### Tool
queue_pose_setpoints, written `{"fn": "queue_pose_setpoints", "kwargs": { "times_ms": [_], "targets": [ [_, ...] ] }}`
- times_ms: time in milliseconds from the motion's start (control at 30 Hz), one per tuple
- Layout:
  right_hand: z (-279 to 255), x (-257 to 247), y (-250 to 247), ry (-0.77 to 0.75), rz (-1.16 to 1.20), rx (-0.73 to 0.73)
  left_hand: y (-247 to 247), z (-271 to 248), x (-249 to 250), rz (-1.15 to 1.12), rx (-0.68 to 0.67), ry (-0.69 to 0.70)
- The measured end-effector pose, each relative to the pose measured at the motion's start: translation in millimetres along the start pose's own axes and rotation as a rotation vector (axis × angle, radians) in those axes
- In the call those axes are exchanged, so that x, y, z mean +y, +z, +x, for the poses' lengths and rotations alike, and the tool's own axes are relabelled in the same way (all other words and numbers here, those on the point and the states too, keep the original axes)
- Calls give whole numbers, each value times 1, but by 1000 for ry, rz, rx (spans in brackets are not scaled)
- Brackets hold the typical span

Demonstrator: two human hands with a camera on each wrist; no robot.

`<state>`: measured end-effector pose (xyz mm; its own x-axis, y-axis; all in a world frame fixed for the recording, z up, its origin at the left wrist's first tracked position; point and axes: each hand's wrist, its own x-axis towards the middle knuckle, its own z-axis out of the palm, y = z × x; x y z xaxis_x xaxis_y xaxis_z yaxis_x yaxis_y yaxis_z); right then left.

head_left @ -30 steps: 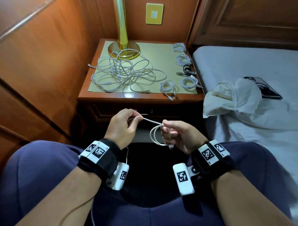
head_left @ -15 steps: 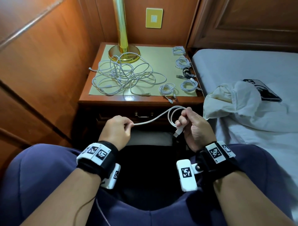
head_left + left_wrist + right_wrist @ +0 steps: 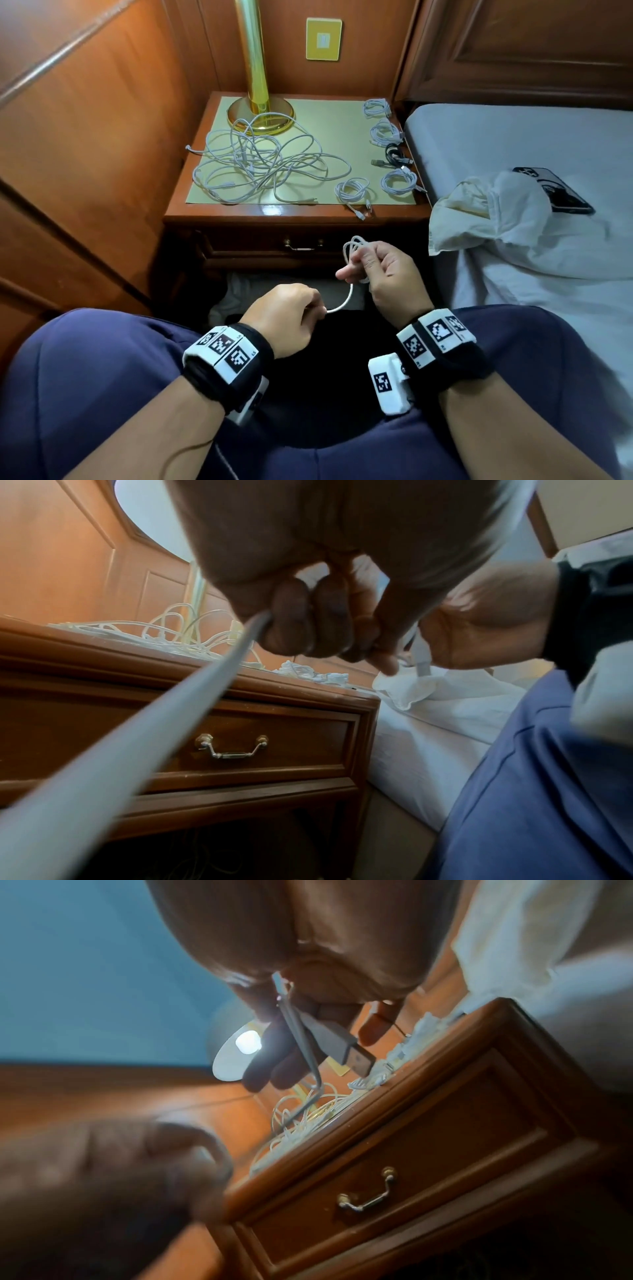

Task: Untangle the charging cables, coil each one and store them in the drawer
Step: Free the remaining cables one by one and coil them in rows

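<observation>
Head view: five coils [image 3: 376,108] lie along the right edge of the surface [image 3: 294,211], one of them black, and a big tangle [image 3: 260,161] of white cables sits beside the lamp [image 3: 260,113]. The drawer [image 3: 301,244] is shut. By my reading the task is under half done: one cable is being coiled, the tangle remains, and nothing is stored. The right hand [image 3: 387,270] is curled round a few loops of a white cable [image 3: 346,298], held in front of the drawer; the left hand [image 3: 287,318] pinches the same cable lower down, over the lap, with a short slack arc between the two.

Left wrist view: the left hand's fingers [image 3: 308,623] are closed tight on the cable, which runs out from the fist towards the camera. The drawer front and its handle [image 3: 232,746] show behind, closed.

Right wrist view: the right hand's fingers [image 3: 274,1056] hold the strand and a USB plug [image 3: 342,1045] that sticks out towards the drawer. Loops themselves are mostly hidden here.
</observation>
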<state>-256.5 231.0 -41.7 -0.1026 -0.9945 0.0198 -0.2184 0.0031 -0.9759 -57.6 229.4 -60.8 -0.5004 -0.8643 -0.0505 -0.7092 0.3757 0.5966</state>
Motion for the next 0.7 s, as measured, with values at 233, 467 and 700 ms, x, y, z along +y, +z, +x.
{"fn": "queue_pose_setpoints", "kwargs": {
  "times_ms": [233, 467, 700],
  "targets": [
    [-3, 4, 6, 29, -411, -307, -9, 0, 2, -206, 136, 153],
    [4, 6, 10, 172, -103, -363, -27, 13, -20, -187, 262, 154],
    [2, -5, 18, 352, 485, -302, -16, 11, -3, -423, 418, 93]
  ]
}}
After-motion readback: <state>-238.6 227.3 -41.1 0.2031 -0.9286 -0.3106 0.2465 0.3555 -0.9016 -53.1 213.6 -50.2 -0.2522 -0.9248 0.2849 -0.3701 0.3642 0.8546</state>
